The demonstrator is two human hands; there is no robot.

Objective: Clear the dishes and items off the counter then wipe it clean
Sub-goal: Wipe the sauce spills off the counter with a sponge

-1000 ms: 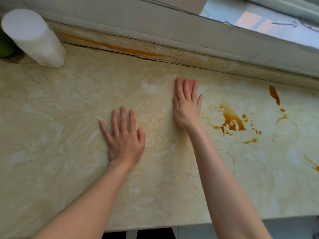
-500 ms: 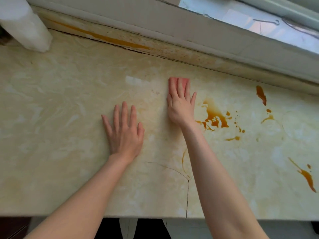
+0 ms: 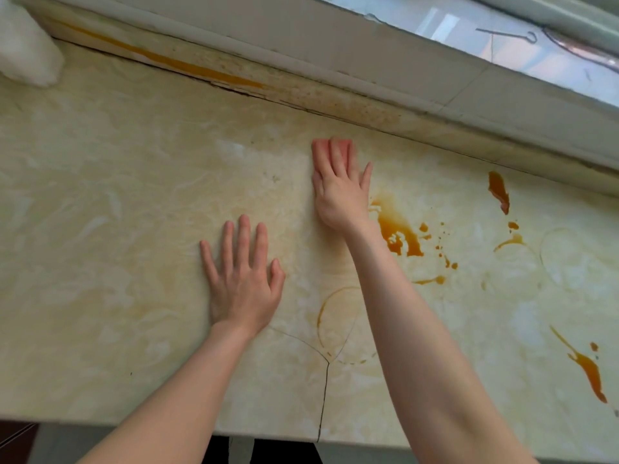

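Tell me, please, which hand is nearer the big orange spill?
Right. The right hand lies just left of the spill; the left hand rests flat on the counter, farther left.

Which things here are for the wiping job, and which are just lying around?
For the job: pink cloth, right hand pressing it, orange spills, counter.
Just lying about: white roll, wire hook by the window.

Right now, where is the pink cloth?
In the head view, the pink cloth lies under the right hand, near the back ledge, just left of the orange spill.
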